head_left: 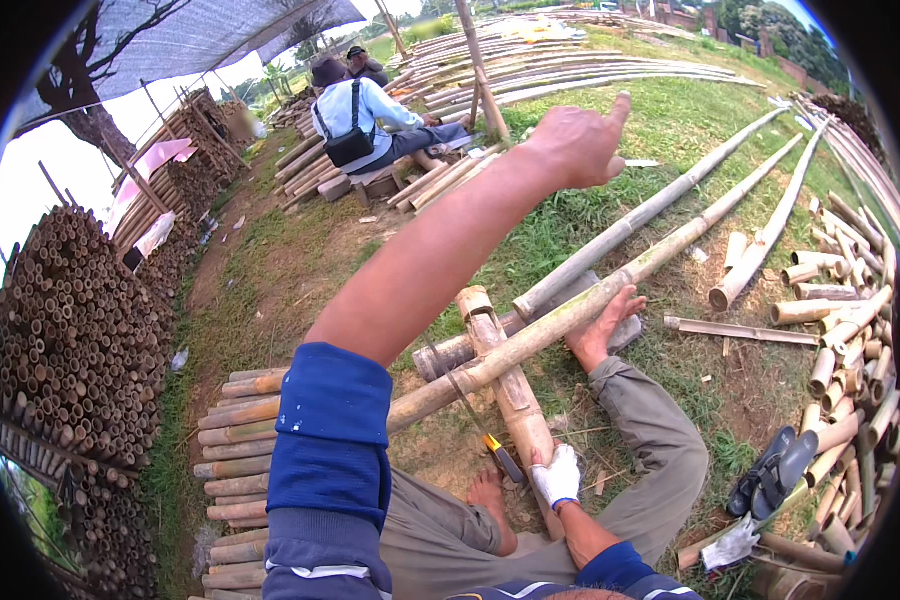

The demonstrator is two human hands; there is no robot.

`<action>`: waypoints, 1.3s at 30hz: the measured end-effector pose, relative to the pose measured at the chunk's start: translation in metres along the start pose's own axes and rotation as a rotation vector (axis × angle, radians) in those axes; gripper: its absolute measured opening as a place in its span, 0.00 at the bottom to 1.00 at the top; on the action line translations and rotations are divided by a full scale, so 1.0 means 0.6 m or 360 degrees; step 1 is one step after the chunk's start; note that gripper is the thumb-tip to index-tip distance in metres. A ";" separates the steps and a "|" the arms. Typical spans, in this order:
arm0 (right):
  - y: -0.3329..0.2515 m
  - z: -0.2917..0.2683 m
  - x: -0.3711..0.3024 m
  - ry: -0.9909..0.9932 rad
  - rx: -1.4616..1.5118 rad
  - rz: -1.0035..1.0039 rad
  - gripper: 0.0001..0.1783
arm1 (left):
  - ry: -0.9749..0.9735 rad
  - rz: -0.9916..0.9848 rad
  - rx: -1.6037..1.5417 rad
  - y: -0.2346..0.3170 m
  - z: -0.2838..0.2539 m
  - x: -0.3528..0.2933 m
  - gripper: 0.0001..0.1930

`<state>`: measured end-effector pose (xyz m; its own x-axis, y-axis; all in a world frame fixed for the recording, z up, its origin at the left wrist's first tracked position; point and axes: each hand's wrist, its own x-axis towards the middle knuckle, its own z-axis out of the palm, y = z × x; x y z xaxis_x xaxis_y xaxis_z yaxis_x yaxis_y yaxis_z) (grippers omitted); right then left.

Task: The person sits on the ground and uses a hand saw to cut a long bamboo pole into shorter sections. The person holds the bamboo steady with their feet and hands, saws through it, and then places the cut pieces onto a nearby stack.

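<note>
My left hand [578, 146] is raised ahead at the end of an outstretched arm. Its index finger points forward and the thumb stands apart; nothing is held. Low in front of me, my right hand [558, 476], in a white glove, grips a short bamboo length [515, 392] near its close end. Across that piece lies a long bamboo pole [660, 257], with my bare foot [598, 328] against it. A handsaw [504, 459] with a yellow and black handle leans with its blade at the pole; whether the blade sits in a cut I cannot tell.
Cut bamboo pieces [238, 440] lie side by side at left, near a tall stack [75, 330]. Loose offcuts [850, 330], black sandals [773, 472] and a spare glove [732, 545] lie at right. Ahead sits a person [370, 110] with a black bag, another person beyond.
</note>
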<state>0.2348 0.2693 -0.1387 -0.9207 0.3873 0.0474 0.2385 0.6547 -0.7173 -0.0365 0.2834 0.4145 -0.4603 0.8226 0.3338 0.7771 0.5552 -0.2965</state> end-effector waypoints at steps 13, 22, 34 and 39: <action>0.002 0.011 -0.001 -0.0011 0.0016 -0.0025 0.36 | -0.0388 -0.0114 0.0196 -0.096 0.130 -0.175 0.48; -0.011 -0.005 -0.001 -0.0048 0.0028 0.0002 0.35 | -0.0513 -0.2024 0.0800 -0.437 0.055 -0.718 0.60; -0.011 -0.022 0.006 -0.0021 -0.0009 0.0079 0.36 | -0.1153 -0.2542 -0.0104 -0.356 0.265 -0.945 0.60; -0.026 -0.015 0.002 -0.0062 0.0035 0.0063 0.36 | -0.0679 -0.1916 -0.0539 -0.214 0.464 -0.893 0.48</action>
<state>0.2327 0.2655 -0.1211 -0.9220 0.3870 -0.0080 0.2685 0.6245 -0.7334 -0.0092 -0.1943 0.0244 -0.9838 -0.1517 -0.0952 -0.1707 0.9549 0.2431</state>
